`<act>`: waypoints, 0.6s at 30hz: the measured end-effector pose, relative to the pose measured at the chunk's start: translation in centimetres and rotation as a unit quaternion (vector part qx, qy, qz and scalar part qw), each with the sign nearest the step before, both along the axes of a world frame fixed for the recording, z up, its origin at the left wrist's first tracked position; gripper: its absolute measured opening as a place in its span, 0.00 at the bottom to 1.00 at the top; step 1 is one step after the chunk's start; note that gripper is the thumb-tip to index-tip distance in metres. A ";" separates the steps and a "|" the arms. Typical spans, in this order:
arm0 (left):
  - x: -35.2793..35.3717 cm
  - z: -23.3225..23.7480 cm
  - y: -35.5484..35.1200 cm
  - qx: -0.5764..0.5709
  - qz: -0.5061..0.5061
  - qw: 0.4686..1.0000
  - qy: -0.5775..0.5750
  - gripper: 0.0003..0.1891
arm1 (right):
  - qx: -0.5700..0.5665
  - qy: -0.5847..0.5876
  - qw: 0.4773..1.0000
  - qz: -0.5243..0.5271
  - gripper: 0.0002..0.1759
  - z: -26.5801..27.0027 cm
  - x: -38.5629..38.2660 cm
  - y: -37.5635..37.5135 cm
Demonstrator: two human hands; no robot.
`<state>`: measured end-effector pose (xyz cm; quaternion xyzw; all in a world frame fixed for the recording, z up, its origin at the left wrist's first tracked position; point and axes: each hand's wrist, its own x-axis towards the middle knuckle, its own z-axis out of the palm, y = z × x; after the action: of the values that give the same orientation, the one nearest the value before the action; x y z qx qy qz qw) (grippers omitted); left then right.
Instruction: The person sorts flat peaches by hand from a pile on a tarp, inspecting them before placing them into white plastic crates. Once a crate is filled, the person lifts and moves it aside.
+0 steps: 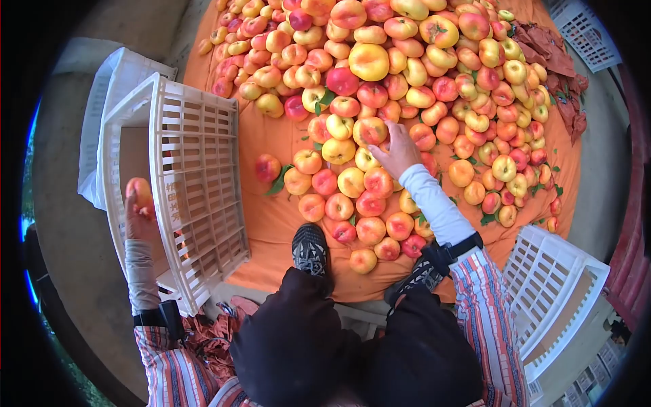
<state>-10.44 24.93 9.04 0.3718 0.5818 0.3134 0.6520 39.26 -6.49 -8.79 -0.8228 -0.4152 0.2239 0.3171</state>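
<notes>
My left hand (139, 220) is at the left, wrapped around a red-orange flat peach (141, 192), at the opening of a white plastic crate (196, 176) that lies on its side. My right hand (399, 150) reaches to the near part of a big pile of flat peaches (441, 61). Its thumb and fingers close on the right edge of a yellow-red flat peach (369, 131), which sits among the others. Loose peaches of yellow, orange and red spread from there toward my shoes.
An orange cloth (264, 237) lies under the fruit. Another white crate (553, 292) stands at the right, one more (586, 34) at the top right, and a white crate (95, 129) behind the left one. My shoe (311, 251) touches the cloth near the peaches.
</notes>
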 end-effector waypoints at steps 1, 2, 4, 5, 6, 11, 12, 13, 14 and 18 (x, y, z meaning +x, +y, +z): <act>-0.5 -0.5 0.4 0.075 -0.037 0.993 0.088 0.22 | -0.014 -0.035 0.999 -0.005 0.39 0.0 -0.1 0.6; -1.0 -1.1 0.8 0.146 -0.064 0.970 0.183 0.21 | -0.027 -0.037 0.999 -0.011 0.40 0.1 -0.1 1.1; -1.9 -1.1 1.5 0.460 -0.272 0.711 0.458 0.17 | -0.053 -0.041 0.998 -0.020 0.41 0.3 -0.1 1.9; -2.0 -0.9 1.7 0.597 -0.303 0.495 0.554 0.15 | -0.066 -0.037 0.997 -0.011 0.41 0.6 0.1 2.2; 5.8 2.6 -2.5 0.505 -0.227 0.710 0.435 0.15 | -0.080 -0.031 0.996 -0.003 0.41 1.0 0.3 2.4; 26.0 7.7 -13.8 0.428 -0.340 0.783 0.297 0.16 | -0.070 0.018 0.997 0.001 0.37 0.7 0.5 2.4; 27.2 3.6 -13.8 0.384 -0.369 0.823 0.196 0.17 | -0.062 0.048 0.997 -0.004 0.36 0.4 0.6 2.3; 29.5 1.2 -14.6 0.408 -0.432 0.780 0.195 0.19 | -0.053 0.078 0.996 -0.010 0.35 0.2 0.7 2.2; 31.4 -1.8 -14.7 0.503 -0.480 0.680 0.235 0.23 | -0.033 0.097 0.995 -0.020 0.35 0.1 0.7 2.0; 36.0 -12.1 -14.1 0.634 -0.546 0.442 0.324 0.28 | 0.068 0.251 0.964 -0.061 0.34 -1.9 1.1 -0.2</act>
<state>25.52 10.88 -3.01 0.9967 0.0667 0.0306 0.0350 40.36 -6.70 -10.73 -0.7405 -0.2856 0.3748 0.4791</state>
